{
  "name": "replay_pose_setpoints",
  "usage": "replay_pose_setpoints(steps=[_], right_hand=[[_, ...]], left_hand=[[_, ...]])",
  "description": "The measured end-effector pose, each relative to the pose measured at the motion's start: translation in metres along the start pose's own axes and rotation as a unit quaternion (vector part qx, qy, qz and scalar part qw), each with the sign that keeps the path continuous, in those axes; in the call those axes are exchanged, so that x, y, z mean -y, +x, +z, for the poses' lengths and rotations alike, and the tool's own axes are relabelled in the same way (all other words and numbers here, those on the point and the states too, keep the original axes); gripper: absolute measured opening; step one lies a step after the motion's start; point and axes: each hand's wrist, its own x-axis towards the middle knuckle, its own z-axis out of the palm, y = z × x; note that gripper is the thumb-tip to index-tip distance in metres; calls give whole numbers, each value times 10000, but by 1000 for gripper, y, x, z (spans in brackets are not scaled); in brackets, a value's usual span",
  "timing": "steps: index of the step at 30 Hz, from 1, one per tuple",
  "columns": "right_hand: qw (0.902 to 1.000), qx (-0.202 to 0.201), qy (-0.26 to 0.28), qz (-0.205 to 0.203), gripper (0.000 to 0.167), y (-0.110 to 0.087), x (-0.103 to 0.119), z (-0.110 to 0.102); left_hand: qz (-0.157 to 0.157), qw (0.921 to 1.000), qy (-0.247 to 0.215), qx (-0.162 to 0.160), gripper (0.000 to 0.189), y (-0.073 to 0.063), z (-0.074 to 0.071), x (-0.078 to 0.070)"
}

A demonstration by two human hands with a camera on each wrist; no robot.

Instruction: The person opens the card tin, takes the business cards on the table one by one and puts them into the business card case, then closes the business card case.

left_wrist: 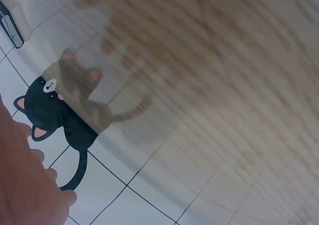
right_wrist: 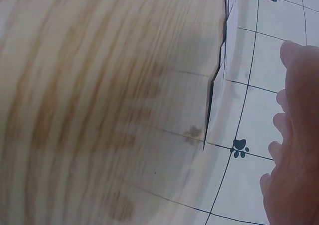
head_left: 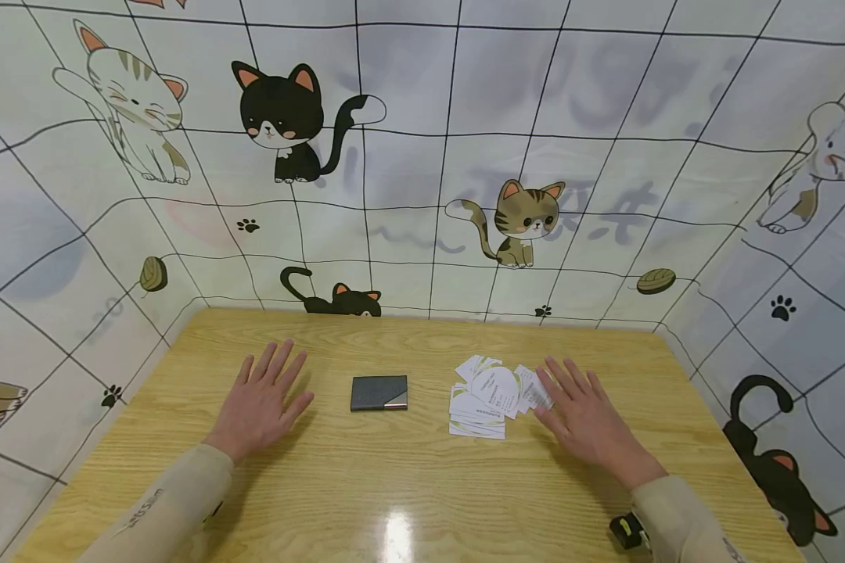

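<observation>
My left hand (head_left: 264,403) is held palm down over the left side of the table, fingers straight and spread, holding nothing. To its right lies a dark grey card case (head_left: 379,392) with a shiny metal corner. A loose pile of white cards (head_left: 480,407), some with green accents and one with a rounded shape, lies fanned out right of the case. My right hand (head_left: 591,426) is beside the pile, its fingers spread and fingertips overlapping the rightmost cards in the head view. In the right wrist view the cards (right_wrist: 229,36) show edge-on beyond that hand (right_wrist: 299,135).
The wooden table (head_left: 422,485) has a glossy surface with a bright reflection near its front. A white grid-patterned cloth (head_left: 408,172) with cartoon cats surrounds it at the back and both sides. A small black device (head_left: 628,530) sits at my right wrist.
</observation>
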Motion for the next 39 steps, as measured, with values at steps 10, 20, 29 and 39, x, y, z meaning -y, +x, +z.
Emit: replay_pose_setpoints(steps=[10,20,29,39], right_hand=[[10000,2,66,-58,65,2,2,0],[9994,-265,138,-176,64,1,3,6],[9998,-176,8,-44,64,-1,5,6],[9994,-314,114,-115,63,3,13,8]], left_hand=[[-58,10000,26,6,70,-3,2,2],[-145,9999,13,49,70,-6,-1,2],[-134,9999,-68,24,69,-5,-1,0],[-72,9999,-127,2,70,-2,1,-5]])
